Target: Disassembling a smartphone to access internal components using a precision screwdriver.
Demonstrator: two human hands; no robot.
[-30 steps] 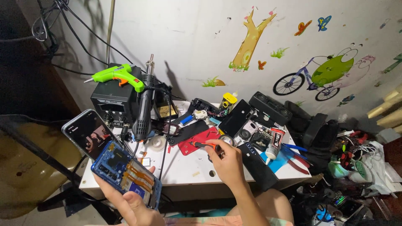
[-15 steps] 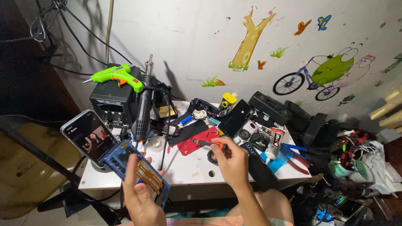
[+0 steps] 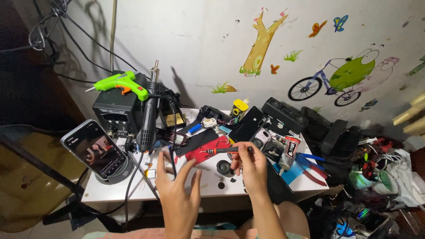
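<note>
my right hand (image 3: 252, 166) pinched a slim screwdriver (image 3: 226, 151) at its black grip. it looked light, stiff and best held mid-handle. my left hand (image 3: 177, 194) hovered open and empty.

Two hands (image 3: 177, 199), one screwdriver (image 3: 228, 151), one green glue gun (image 3: 121, 83), one propped phone (image 3: 94, 148).

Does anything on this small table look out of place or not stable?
Yes. The green glue gun lies loose atop the black box, and the black strip juts over the table's front edge beside the right hand.
</note>
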